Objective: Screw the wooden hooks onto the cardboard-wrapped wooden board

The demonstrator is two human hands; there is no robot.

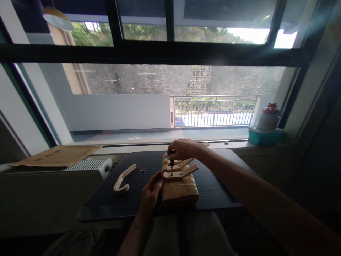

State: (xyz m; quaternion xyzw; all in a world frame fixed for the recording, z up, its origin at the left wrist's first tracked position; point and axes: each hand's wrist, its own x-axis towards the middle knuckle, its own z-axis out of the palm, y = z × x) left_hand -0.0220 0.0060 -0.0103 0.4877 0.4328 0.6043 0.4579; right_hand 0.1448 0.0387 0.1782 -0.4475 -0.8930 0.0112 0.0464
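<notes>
my right hand (183,149) pinches a small dark screwdriver (172,164) upright over the nearest pale wooden hook (178,172) on the tan wooden board (180,190); my left hand (151,195), fingers curled, steadies the board's edge. i judge i'm driving a screw; next needs steady downward turning.

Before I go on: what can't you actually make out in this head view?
- Screwdriver tip and screw: too small, dim.
- Its handle: hidden inside the right hand.
- Small dark bits on the table: too small to identify.
- Wooden board's left edge: behind the left hand.
- Loose hook: holes unreadable.
</notes>
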